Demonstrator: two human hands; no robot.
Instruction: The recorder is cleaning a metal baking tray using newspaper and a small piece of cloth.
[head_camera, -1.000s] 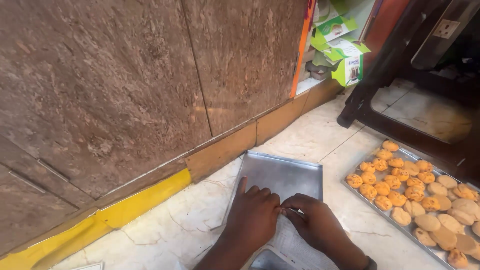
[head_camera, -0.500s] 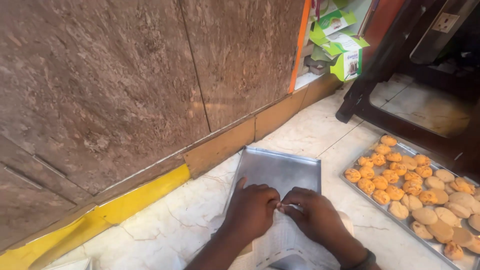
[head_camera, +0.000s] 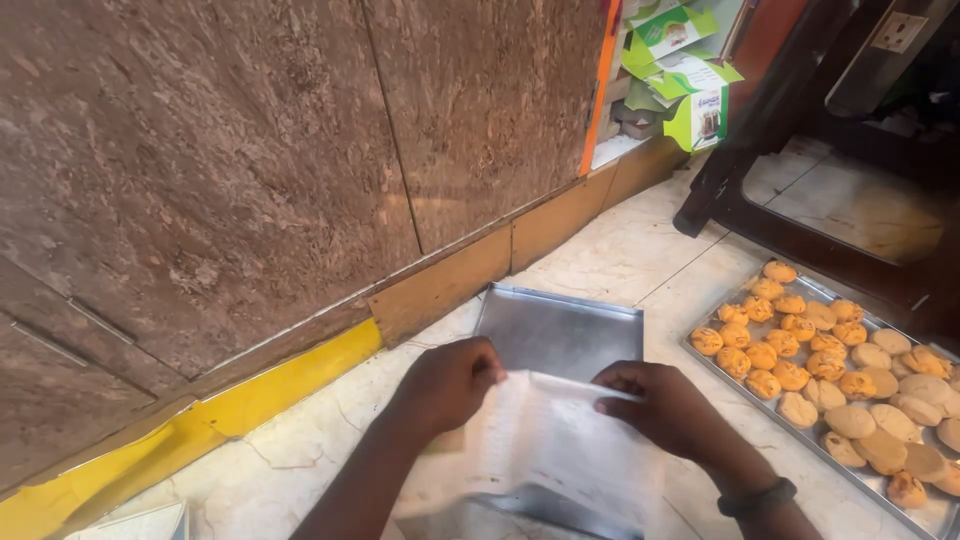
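My left hand and my right hand each grip a top corner of a clear plastic bag and hold its mouth stretched between them. The bag hangs over an empty metal tray that lies on the marble floor. To the right lies a second metal tray filled with several round orange and pale cookies. A dark band sits on my right wrist.
A brown stone wall with a yellow skirting strip rises on the left. Green and white cartons are stacked in the far corner. A dark wooden furniture frame stands at the upper right.
My hands, close together over the tray before, have moved apart and pulled the plastic bag open between them. The view has shifted slightly.
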